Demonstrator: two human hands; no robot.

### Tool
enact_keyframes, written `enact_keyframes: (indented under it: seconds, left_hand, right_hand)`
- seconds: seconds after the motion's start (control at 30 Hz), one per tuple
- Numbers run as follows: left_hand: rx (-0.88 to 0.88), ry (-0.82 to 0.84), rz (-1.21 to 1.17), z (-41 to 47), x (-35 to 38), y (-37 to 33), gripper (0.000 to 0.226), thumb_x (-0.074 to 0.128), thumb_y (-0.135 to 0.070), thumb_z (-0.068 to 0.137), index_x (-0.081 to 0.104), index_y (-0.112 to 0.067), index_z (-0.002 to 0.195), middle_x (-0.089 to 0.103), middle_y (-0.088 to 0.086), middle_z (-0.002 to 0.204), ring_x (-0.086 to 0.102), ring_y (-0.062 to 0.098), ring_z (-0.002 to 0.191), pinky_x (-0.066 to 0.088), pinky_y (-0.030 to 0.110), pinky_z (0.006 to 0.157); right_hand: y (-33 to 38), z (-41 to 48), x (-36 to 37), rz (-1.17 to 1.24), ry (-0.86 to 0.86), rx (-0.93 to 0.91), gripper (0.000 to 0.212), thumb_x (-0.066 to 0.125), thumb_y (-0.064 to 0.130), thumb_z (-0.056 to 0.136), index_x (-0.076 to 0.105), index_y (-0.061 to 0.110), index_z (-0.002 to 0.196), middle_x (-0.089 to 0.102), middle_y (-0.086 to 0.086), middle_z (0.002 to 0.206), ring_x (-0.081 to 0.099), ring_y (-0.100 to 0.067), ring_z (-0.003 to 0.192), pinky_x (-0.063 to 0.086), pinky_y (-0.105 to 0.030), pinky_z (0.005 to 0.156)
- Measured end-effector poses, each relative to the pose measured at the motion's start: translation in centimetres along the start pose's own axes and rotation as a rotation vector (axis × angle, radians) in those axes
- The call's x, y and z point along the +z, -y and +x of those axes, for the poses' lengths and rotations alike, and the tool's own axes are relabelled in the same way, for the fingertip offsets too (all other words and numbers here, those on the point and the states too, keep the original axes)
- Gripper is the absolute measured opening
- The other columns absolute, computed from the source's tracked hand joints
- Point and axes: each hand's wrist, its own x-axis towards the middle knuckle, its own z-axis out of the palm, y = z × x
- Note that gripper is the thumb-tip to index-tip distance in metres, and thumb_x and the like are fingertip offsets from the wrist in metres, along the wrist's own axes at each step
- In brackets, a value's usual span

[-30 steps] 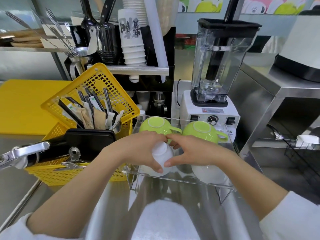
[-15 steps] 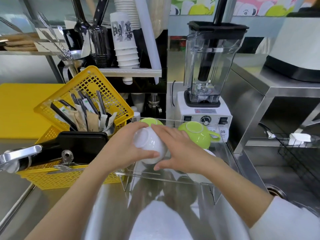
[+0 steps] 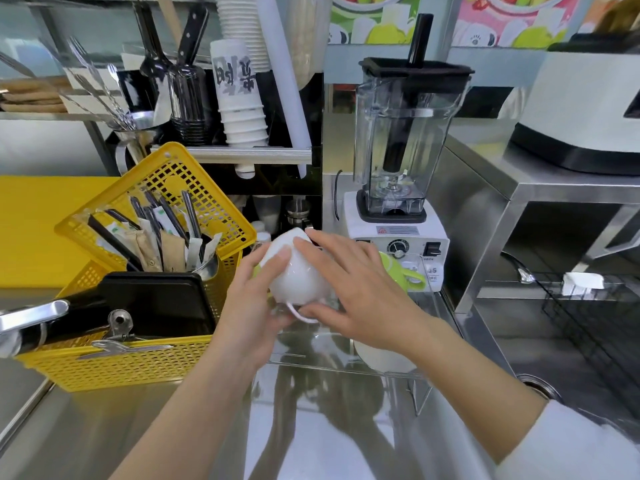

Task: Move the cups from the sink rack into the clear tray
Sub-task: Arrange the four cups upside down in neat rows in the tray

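Note:
A white cup (image 3: 294, 271) hangs upside down above the clear tray (image 3: 346, 363), its handle pointing toward me. My left hand (image 3: 251, 303) grips its left side and my right hand (image 3: 353, 292) presses on its right side. An upturned green cup (image 3: 403, 271) stands at the tray's back right, partly hidden by my right hand. Another white cup (image 3: 382, 358) lies in the tray's front right under my right wrist. A sliver of a second green cup (image 3: 257, 271) shows behind my left thumb.
A yellow basket (image 3: 138, 348) with cutlery and a black tray stands just left of the clear tray. A blender (image 3: 398, 188) stands behind it. A dark wire rack (image 3: 595, 327) and a sink drain (image 3: 538, 384) lie to the right. Stacked paper cups (image 3: 242, 98) sit on a shelf.
Both hands have lifted the white cup up out of the clear tray and tilted it, bottom now facing away and handle toward me. The view has shifted slightly left.

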Motion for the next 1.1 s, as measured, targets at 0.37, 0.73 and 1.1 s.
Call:
enact_keyframes:
  seconds: [0.37, 0.73, 1.1]
  left_hand:
    - [-0.317, -0.133, -0.384, -0.7, 1.8, 0.0, 0.053, 0.064, -0.047, 0.079, 0.058, -0.012, 0.118, 0.058, 0.017, 0.121, 0.06, 0.029, 0.105, 0.055, 0.044, 0.079]
    - [0.366, 0.052, 0.588, -2.5, 0.6, -0.5, 0.101, 0.09, -0.012, 0.049, 0.033, -0.047, 0.125, 0.046, -0.015, 0.128, 0.055, 0.023, 0.113, 0.054, 0.036, 0.084]
    - [0.382, 0.0, 1.291, -1.0, -3.5, -2.6, 0.09, 0.077, -0.055, 0.039, 0.044, -0.044, 0.122, 0.059, -0.009, 0.108, 0.053, 0.022, 0.104, 0.035, 0.046, 0.098]
  right_hand:
    - [-0.6, -1.4, -0.1, -0.147, -0.31, -0.238, 0.009, 0.059, -0.006, 0.076, 0.066, 0.001, 0.074, 0.071, -0.015, 0.085, 0.067, -0.031, 0.083, 0.049, -0.037, 0.065]
    - [0.0, -1.1, -2.1, 0.421, -0.419, 0.254, 0.018, 0.06, 0.016, 0.079, 0.069, 0.001, 0.084, 0.068, -0.008, 0.084, 0.054, -0.011, 0.079, 0.043, -0.016, 0.07]
    - [0.9, -1.4, 1.3, 0.313, -0.054, 0.339, 0.011, 0.064, 0.013, 0.083, 0.058, 0.004, 0.083, 0.064, -0.012, 0.079, 0.053, -0.035, 0.077, 0.043, -0.044, 0.068]
